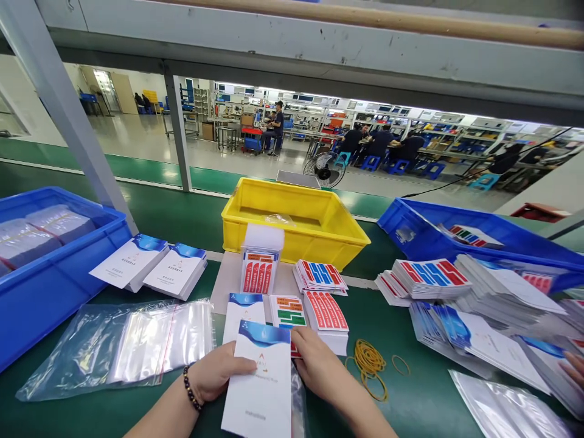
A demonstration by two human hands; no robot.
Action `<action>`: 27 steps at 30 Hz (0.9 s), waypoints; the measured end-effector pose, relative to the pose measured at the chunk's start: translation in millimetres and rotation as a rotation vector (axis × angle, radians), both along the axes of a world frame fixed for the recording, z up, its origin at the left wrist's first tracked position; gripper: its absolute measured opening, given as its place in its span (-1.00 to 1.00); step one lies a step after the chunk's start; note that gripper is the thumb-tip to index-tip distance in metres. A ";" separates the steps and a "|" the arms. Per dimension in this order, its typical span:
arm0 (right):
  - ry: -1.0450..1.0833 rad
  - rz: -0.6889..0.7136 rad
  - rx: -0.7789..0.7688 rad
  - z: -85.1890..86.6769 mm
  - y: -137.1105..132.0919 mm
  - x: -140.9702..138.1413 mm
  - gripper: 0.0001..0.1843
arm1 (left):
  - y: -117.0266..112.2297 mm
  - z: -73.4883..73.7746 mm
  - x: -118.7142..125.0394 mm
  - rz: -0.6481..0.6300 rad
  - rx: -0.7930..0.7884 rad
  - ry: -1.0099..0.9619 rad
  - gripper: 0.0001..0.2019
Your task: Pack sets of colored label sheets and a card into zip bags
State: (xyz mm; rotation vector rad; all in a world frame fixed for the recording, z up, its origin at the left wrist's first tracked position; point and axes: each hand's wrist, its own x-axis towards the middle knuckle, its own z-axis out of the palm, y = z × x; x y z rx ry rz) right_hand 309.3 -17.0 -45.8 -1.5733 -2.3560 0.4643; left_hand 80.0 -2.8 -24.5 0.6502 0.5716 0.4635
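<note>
A white booklet with a blue top corner (262,380) lies at the near edge of the green table (410,389). My left hand (219,376), with a bead bracelet on the wrist, grips its left edge, thumb on the cover. My right hand (319,365) is closed on its right edge, fingers tucked behind it near a sticker sheet. Just beyond lie another booklet (244,307), an orange and green sticker sheet (287,311) and a stack of red sticker sheets (326,316).
Clear zip bags (123,347) lie at left, with two booklet stacks (150,264) and a blue bin (45,274). A yellow bin (296,222) stands behind. Rubber bands (369,362), sticker stacks (429,274), booklet piles (493,316) and another blue bin (479,240) are right. Another person's fingers (575,367) show at far right.
</note>
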 end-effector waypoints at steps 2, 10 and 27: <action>-0.042 -0.011 0.007 -5.2 -0.9 -3.8 -0.44 | -0.6 -3.0 -2.3 -0.072 0.038 0.006 -0.57; 0.194 -0.094 0.221 -5.4 8.8 4.1 -0.71 | -9.3 -16.4 8.3 -0.083 0.007 0.091 -0.56; 0.627 -0.674 0.895 39.3 -11.9 26.5 -0.87 | -7.8 -10.7 25.4 0.155 -0.266 0.159 -0.78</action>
